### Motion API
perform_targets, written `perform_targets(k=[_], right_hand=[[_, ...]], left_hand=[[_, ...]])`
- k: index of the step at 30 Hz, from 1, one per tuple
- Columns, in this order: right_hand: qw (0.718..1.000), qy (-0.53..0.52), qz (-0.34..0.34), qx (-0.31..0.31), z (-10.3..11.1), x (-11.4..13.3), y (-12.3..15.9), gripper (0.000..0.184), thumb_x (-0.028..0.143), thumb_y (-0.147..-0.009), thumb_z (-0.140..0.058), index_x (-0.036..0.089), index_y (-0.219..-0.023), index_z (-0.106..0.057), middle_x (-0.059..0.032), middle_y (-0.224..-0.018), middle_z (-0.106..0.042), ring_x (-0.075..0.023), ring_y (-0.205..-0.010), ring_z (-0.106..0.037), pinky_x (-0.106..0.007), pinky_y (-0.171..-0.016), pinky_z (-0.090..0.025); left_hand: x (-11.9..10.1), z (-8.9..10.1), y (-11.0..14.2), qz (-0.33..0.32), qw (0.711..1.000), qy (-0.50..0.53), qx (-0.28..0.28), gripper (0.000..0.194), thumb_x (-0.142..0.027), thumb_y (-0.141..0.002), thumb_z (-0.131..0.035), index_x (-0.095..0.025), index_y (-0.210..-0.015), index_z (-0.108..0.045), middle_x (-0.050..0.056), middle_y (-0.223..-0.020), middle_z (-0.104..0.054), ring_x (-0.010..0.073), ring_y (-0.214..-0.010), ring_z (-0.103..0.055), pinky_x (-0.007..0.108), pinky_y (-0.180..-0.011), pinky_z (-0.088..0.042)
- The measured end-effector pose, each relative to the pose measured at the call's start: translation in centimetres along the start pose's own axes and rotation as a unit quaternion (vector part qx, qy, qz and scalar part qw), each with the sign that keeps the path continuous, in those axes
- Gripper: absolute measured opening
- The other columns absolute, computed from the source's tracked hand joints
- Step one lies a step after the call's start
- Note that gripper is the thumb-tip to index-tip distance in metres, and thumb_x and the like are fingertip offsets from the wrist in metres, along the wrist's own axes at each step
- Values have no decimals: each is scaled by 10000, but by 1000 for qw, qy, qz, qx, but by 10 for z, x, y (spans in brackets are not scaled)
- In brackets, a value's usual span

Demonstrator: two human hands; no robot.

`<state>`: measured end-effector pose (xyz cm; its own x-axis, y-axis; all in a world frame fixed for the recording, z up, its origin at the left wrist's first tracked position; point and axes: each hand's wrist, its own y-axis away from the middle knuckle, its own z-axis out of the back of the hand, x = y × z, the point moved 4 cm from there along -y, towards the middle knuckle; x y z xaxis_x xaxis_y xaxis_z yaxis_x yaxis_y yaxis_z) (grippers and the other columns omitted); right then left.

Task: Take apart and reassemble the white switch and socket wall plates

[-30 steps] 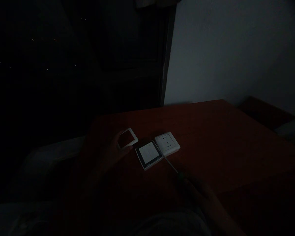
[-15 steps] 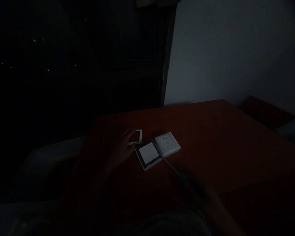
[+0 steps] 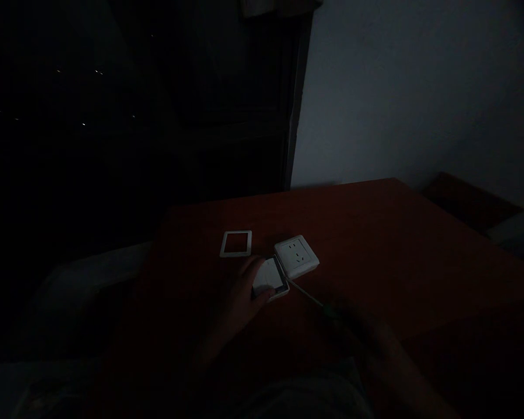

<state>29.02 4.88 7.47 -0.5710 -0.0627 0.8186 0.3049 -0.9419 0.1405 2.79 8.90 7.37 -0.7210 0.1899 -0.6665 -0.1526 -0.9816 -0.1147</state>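
My left hand (image 3: pixel 243 295) is closed around the left side of a white wall switch (image 3: pixel 268 273) whose cover frame is off, showing a dark border. Fingers lie over its far edge, the thumb on its near edge. Right beside it sits a white wall socket (image 3: pixel 297 256) with its cover on. My right hand (image 3: pixel 367 334), mostly lost in shadow, holds a screwdriver (image 3: pixel 306 294) with a green handle. The tip of the thin shaft meets the gap between switch and socket. Beyond my left hand a square white cover frame (image 3: pixel 222 244) lies flat.
All of this rests on a reddish-brown table (image 3: pixel 353 221) in very dim light. A pale wall (image 3: pixel 397 87) rises behind it on the right, and a dark window (image 3: pixel 91 99) with small lights fills the left. A brown flat surface (image 3: pixel 471 198) stands past the table's right edge.
My left hand has let go of the white cover frame, leaving it on the table, and has moved right and nearer onto the switch. The screwdriver is nearly in the same place.
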Motion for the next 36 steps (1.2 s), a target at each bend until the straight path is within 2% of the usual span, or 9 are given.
perform_targets(k=[4, 8, 11, 14, 20, 25, 30, 32, 36], right_hand=[[997, 54, 46, 28, 14, 6, -4, 389, 403, -913, -476, 248, -1241, -616, -95, -1253, -640, -278, -1130, -607, -450, -964, -487], [990, 100, 84, 49, 29, 18, -8, 331, 304, -906, -475, 279, -1185, -651, -58, -1124, -703, -240, -971, -679, -337, -803, -559], [979, 142, 116, 84, 40, 38, -13, 303, 267, -898, -474, 296, -1117, -681, -34, -1018, -726, -208, -850, -699, -275, -671, -554], [961, 218, 140, 95, 53, 63, -19, 295, 217, -880, -487, 293, -1077, -694, -35, -995, -729, -211, -829, -699, -285, -666, -535], [904, 353, 211, 120, 65, 100, -35, 359, 141, -821, -520, 296, -1108, -671, -15, -995, -727, -207, -810, -687, -306, -682, -507], [839, 459, 264, 127, 50, 112, -43, 297, 143, -730, -608, 263, -980, -716, -51, -900, -735, -220, -719, -675, -300, -605, -474], [801, 512, 276, 141, 41, 129, -42, 209, 160, -717, -622, 195, -895, -725, -94, -821, -725, -228, -625, -660, -302, -522, -436], [806, 496, 276, 165, 48, 132, -50, 221, 183, -739, -612, 179, -932, -721, -95, -847, -721, -239, -692, -670, -312, -574, -453], [879, 334, 226, 254, 68, 112, -87, 251, 201, -845, -508, 194, -968, -726, -56, -883, -728, -174, -739, -656, -261, -637, -449]], left_hand=[[-4, 5, 12, -5, 998, 41, 46, 592, -217, -797, -631, -279, -1354, -440, 59, -1454, -416, 267, -1323, -408, 433, -1103, -355], [-5, 5, 19, 8, 997, 60, 37, 611, -205, -762, -661, -295, -1334, -465, 44, -1430, -447, 271, -1310, -423, 441, -1099, -360], [-4, 1, 22, 21, 996, 81, 34, 617, -201, -740, -678, -286, -1320, -482, 53, -1422, -455, 278, -1301, -432, 440, -1084, -379], [-4, -2, 23, 38, 994, 96, 26, 622, -211, -741, -683, -281, -1325, -478, 66, -1436, -436, 292, -1313, -412, 476, -1090, -358], [-4, -6, 25, 45, 993, 108, 13, 617, -232, -750, -684, -293, -1329, -480, 64, -1438, -433, 298, -1322, -400, 487, -1095, -343], [-4, -7, 25, 38, 994, 100, 15, 609, -269, -759, -679, -276, -1332, -472, 76, -1438, -422, 303, -1313, -403, 476, -1082, -354], [-5, -7, 23, 39, 994, 100, 23, 609, -265, -757, -678, -243, -1329, -471, 92, -1427, -428, 301, -1300, -414, 457, -1081, -353], [-5, -7, 23, 32, 994, 100, 23, 618, -256, -755, -678, -245, -1335, -466, 87, -1427, -429, 296, -1295, -420, 449, -1077, -356], [-2, -8, 24, 33, 994, 98, 22, 622, -276, -744, -693, -258, -1328, -478, 81, -1425, -434, 302, -1290, -426, 450, -1067, -365]])
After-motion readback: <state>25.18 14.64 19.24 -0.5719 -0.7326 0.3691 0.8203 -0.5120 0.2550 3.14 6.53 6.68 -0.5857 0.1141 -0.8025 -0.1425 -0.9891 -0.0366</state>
